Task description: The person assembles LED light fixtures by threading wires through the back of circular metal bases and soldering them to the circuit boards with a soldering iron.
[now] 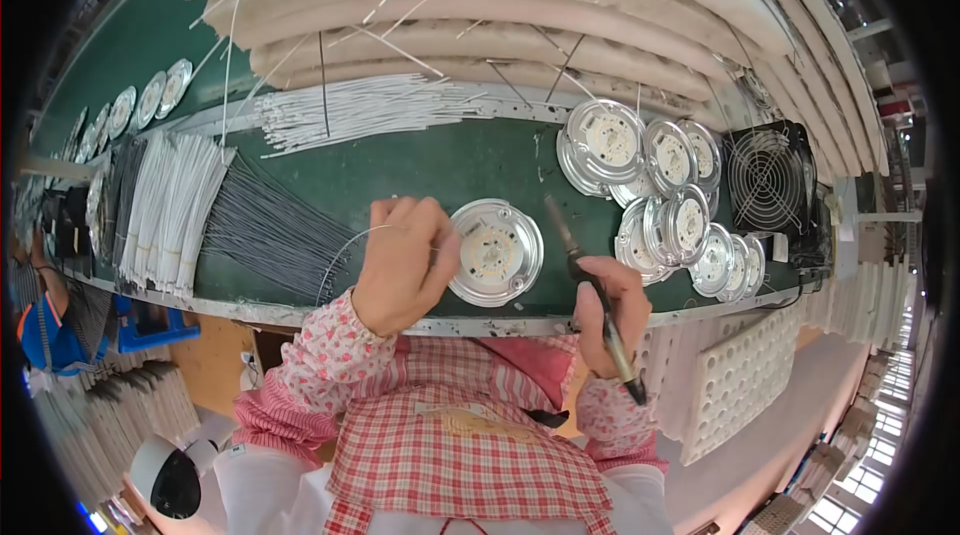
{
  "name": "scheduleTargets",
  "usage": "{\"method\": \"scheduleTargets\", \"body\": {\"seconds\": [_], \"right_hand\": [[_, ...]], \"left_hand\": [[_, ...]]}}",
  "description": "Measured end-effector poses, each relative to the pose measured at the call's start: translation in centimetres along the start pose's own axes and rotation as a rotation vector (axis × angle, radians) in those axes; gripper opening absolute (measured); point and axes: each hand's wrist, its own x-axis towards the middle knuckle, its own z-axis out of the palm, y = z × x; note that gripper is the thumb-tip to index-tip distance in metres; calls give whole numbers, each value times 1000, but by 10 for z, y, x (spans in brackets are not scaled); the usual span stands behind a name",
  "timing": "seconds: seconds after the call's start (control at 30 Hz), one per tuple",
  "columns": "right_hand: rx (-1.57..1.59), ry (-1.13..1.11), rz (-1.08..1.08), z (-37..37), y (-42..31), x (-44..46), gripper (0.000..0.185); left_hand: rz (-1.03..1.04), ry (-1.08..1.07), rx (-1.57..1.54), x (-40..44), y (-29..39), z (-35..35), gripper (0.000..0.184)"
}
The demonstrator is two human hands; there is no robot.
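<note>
My right hand (612, 320) grips a soldering iron (596, 297) like a pen, its metal tip pointing up and away over the green bench. Fingers curled, my left hand (405, 260) is closed just left of a round silver lamp disc (493, 253). A thin curved wire (335, 260) runs up to the left hand and appears held in it; the fingertips are partly hidden. The disc lies flat near the bench's front edge, showing a pale centre with small chips. Grey wires (280, 220) fan out left of my left hand.
Stacked silver discs (607, 140) stand at right beside a black fan (768, 178). White wires (350, 113) lie at the back, and bundled white wires (175, 205) at left. Foam sheets (480, 5) rise behind. Another person's arm (50, 280) shows at far left.
</note>
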Motion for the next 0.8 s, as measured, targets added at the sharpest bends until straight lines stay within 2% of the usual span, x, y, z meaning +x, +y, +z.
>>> {"method": "scheduleTargets", "body": {"seconds": [0.03, 0.07, 0.17, 0.6, 0.8], "right_hand": [[81, 9, 51, -6, -2, 1, 24], [86, -157, 72, -16, -4, 7, 19], [20, -291, -139, -15, 7, 17, 17], [134, -452, -158, -17, 15, 36, 18], [144, -540, -40, -27, 21, 44, 20]], "left_hand": [[41, -23, 8, 0, 0, 3, 14], [86, -45, 19, 2, 1, 5, 15], [128, -109, 39, 0, -3, 8, 19], [157, -147, -15, 1, -6, 7, 18], [169, -156, -16, 2, -6, 10, 18]]}}
